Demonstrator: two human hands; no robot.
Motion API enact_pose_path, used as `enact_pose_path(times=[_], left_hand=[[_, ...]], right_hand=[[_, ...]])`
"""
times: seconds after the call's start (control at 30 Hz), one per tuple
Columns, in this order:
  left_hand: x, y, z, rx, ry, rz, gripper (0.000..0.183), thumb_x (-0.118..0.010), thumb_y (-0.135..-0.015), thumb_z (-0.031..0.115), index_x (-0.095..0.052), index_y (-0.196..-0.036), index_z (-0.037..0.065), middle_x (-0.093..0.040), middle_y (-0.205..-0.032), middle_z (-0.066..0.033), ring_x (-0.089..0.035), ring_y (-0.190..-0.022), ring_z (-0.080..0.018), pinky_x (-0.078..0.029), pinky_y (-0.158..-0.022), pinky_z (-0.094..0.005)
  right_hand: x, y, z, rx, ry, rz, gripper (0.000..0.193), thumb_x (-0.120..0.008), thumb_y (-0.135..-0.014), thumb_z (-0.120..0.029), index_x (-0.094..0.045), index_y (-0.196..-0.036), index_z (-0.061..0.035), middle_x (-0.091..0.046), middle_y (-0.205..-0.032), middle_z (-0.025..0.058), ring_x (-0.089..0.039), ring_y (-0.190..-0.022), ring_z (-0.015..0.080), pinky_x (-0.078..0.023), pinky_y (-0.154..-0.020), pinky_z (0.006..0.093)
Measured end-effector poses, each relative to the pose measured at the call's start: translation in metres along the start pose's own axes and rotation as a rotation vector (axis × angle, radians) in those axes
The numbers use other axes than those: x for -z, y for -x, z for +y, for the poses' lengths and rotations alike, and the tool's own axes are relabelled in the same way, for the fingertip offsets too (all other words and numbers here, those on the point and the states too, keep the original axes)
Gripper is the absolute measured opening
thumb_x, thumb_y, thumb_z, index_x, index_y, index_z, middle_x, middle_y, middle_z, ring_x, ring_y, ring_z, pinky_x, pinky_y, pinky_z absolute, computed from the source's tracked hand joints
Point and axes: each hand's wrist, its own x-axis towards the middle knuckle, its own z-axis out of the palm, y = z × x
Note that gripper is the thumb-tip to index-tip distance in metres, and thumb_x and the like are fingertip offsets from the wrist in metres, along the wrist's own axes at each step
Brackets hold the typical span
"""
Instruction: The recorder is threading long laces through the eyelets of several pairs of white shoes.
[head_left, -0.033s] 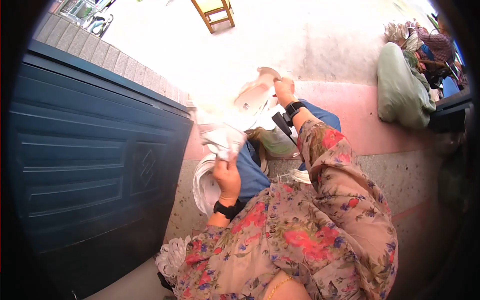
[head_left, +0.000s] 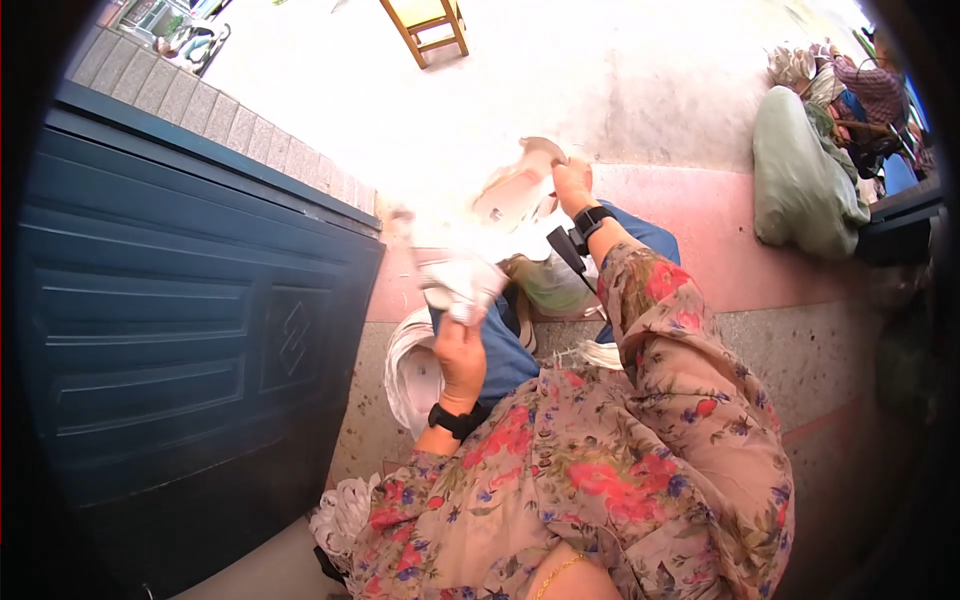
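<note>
My left hand [head_left: 460,360] is closed on a white, folded cloth-like piece [head_left: 465,285]; motion blurs its far end. Farther off and to the right, my right hand [head_left: 573,183] is closed at the edge of a pale flat piece [head_left: 508,203] with a curved, darker rim. Glare washes out much of this piece, so its kind is unclear. Below it, between my knees, lies a greenish bag-like bundle [head_left: 553,285]. A white ring-shaped roll [head_left: 403,370] stands beside my left leg. Dark bands circle both wrists.
A dark blue panelled door [head_left: 190,330] fills the left side. At the right stands a full pale green sack [head_left: 795,175], with a person [head_left: 870,90] behind it. A wooden stool [head_left: 435,30] is at the far end. White strips [head_left: 345,515] lie bunched by my left elbow.
My left hand and its white piece have shifted slightly right. My right hand has moved only a little, still at the pale piece.
</note>
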Motion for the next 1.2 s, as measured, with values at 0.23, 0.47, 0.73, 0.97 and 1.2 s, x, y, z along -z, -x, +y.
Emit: enact_pose_path(times=[0.23, 0.47, 0.73, 0.97, 1.2], left_hand=[[-0.016, -0.010, -0.016, -0.468, -0.098, -0.424, 0.026, -0.057, -0.067, -0.001, -0.056, -0.092, 0.001, -0.059, -0.092, -0.0131, -0.052, -0.072, -0.0308, -0.045, -0.065, -0.0362], [-0.066, -0.005, -0.001, -0.602, -0.420, -0.546, 0.005, -0.053, -0.072, 0.011, -0.053, -0.075, 0.014, -0.052, -0.076, -0.0019, -0.051, -0.072, -0.0270, -0.045, -0.055, -0.0347], [-0.097, 0.018, -0.002, -0.654, -0.410, -0.701, 0.008, -0.053, -0.069, 0.006, -0.055, -0.077, 0.006, -0.053, -0.075, -0.0094, -0.054, -0.077, -0.0287, -0.049, -0.056, -0.0362], [-0.083, 0.015, -0.025, -0.557, -0.299, -0.665, 0.011, -0.051, -0.070, 0.005, -0.055, -0.080, 0.006, -0.054, -0.077, -0.0113, -0.053, -0.077, -0.0302, -0.048, -0.064, -0.0360], [-0.055, 0.004, -0.008, -0.503, -0.206, -0.520, 0.010, -0.057, -0.074, 0.010, -0.054, -0.082, 0.005, -0.055, -0.072, -0.0105, -0.054, -0.069, -0.0300, -0.045, -0.060, -0.0385]], right_hand=[[0.061, -0.011, 0.027, -0.357, -0.766, -0.641, 0.061, -0.056, -0.085, -0.022, -0.023, -0.132, -0.0003, -0.036, -0.126, 0.0210, -0.053, -0.097, 0.0311, -0.049, -0.077, 0.0375], [0.105, 0.079, 0.033, 0.395, 0.273, -0.194, 0.045, -0.062, -0.077, -0.031, -0.055, -0.106, 0.0026, -0.058, -0.099, 0.0211, -0.057, -0.087, 0.0297, -0.045, -0.075, 0.0356], [0.094, 0.140, 0.088, 0.464, 0.718, -0.246, 0.042, -0.052, -0.078, -0.016, -0.043, -0.114, 0.0035, -0.056, -0.097, 0.0233, -0.057, -0.084, 0.0365, -0.047, -0.072, 0.0416], [0.087, 0.158, 0.071, 0.717, 0.635, -0.156, 0.033, -0.045, -0.077, -0.003, -0.043, -0.110, 0.0042, -0.057, -0.089, 0.0218, -0.058, -0.080, 0.0343, -0.047, -0.067, 0.0400], [0.086, 0.141, 0.074, 0.631, 0.595, -0.263, 0.029, -0.042, -0.077, -0.005, -0.043, -0.105, 0.0025, -0.055, -0.091, 0.0233, -0.055, -0.084, 0.0380, -0.045, -0.073, 0.0439]])
